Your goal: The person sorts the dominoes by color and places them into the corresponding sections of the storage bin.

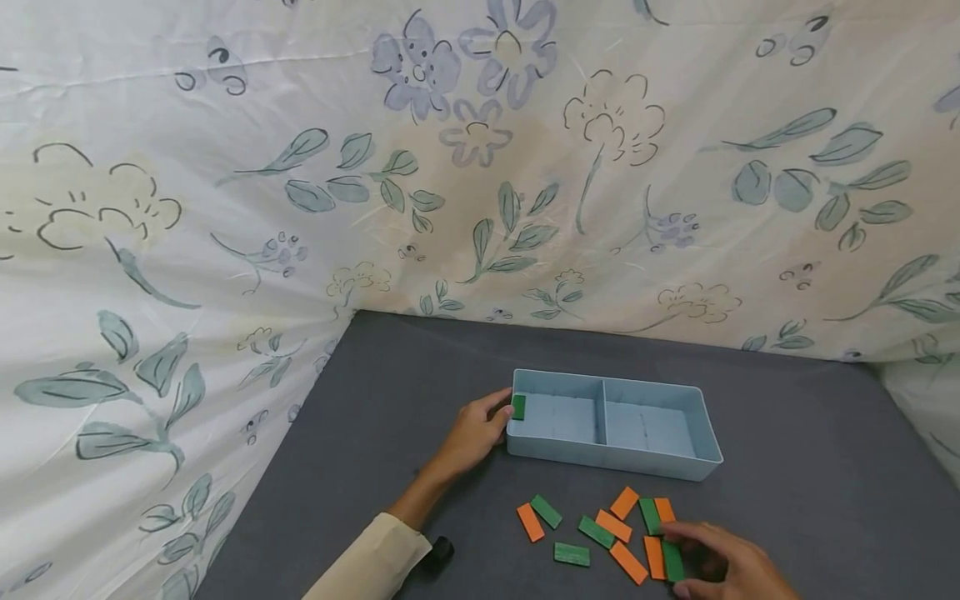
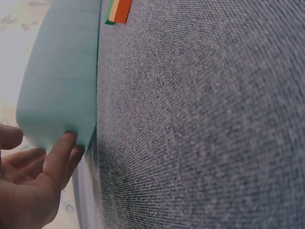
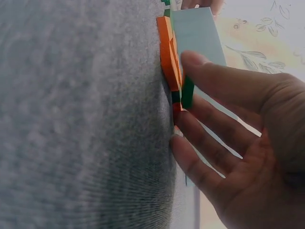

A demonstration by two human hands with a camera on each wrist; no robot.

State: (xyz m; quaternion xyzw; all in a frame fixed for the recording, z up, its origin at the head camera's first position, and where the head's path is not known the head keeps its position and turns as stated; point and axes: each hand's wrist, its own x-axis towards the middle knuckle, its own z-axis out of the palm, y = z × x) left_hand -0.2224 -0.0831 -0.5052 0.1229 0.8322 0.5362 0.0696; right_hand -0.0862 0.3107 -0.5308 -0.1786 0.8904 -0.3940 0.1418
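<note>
In the head view, my left hand holds the left end of a light blue two-compartment box. Its thumb lies at the rim, beside a green block in the left compartment, and its fingertips meet the outer end wall. At the lower right, my right hand pinches another green block lengthwise between thumb and index finger. Close beside that block lie an orange block and, farther back, a green block next to an orange one. In the right wrist view, the other fingers spread near the cloth.
More loose orange and green blocks lie in front of the box, among them an orange one at the left and a green one nearer me. Dark grey cloth covers the table. A flowered curtain hangs behind and to the left.
</note>
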